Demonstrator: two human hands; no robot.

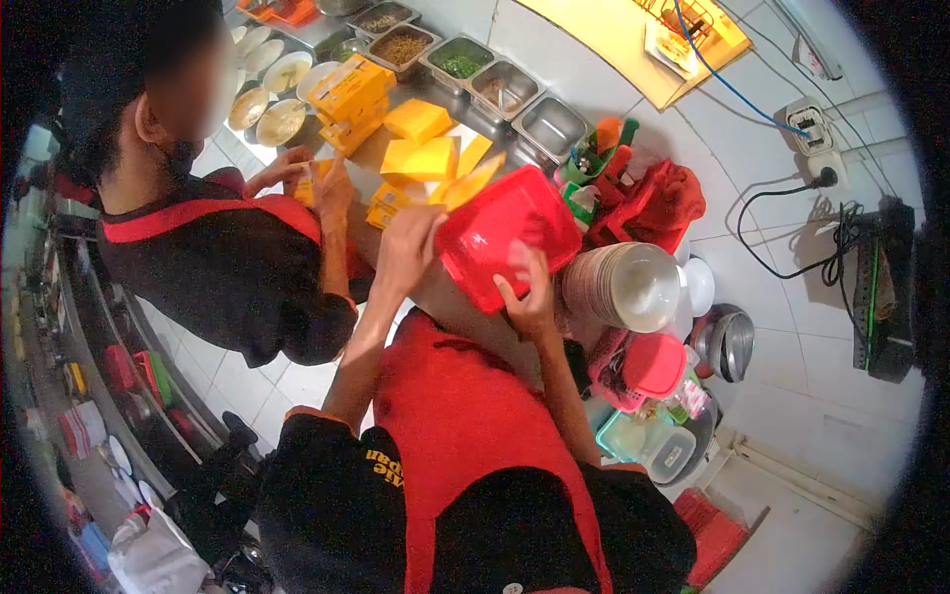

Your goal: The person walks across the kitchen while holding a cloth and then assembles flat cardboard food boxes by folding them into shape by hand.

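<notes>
From here I get a bright view, bowed and black-rimmed at its edges. Glare streaks the red tray point(485, 223), where a hand's shadow falls; well beyond it, the yellow shelf point(618, 45) glows warmly. Dark clothing nearer me looks grainy. I can't place the light source.

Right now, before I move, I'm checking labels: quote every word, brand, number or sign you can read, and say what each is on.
"ie", above "pan": yellow print on the black shirt; the letters before each are unclear.
Yellow boxes: dark print, too small and blurred to read.
Pale badge: marks too small to read.
</notes>
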